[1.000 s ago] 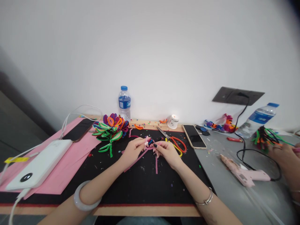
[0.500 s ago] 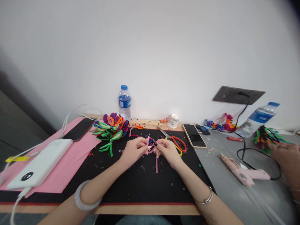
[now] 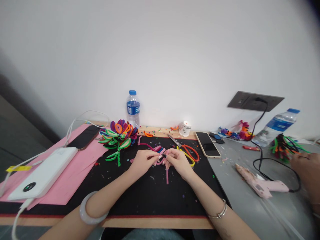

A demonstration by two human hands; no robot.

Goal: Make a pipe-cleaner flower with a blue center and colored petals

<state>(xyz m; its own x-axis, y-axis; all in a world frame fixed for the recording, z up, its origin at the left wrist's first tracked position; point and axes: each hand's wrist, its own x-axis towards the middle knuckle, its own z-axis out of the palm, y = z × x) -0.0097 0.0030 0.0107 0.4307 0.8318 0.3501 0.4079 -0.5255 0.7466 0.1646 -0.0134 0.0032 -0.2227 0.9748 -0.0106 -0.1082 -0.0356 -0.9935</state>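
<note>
Over the black mat (image 3: 155, 200), my left hand (image 3: 143, 164) and my right hand (image 3: 179, 162) meet fingertip to fingertip. Both pinch a pink pipe cleaner (image 3: 159, 163), which curves between them; the exact grip point is hidden by the fingers. Another pink pipe cleaner piece (image 3: 167, 176) lies below the right hand. Behind the fingers are pink and blue pipe cleaners (image 3: 160, 149). Scissors (image 3: 190, 152) with orange and yellow handles lie open just beyond my right hand. To the left stands a bunch of colourful pipe-cleaner flowers (image 3: 120, 135).
Left are pink sheets (image 3: 92, 160), a white power bank (image 3: 45, 175) and a dark phone (image 3: 85, 137). At the back stand a water bottle (image 3: 133, 110) and paper cup (image 3: 185, 128). Right are a phone (image 3: 208, 144), a pink glue gun (image 3: 261, 183) and another person's hand (image 3: 303, 165).
My fingertips have drawn together, and the pink loop that stood up by my left fingers is no longer visible there. More pink and blue pipe cleaners show behind the hands.
</note>
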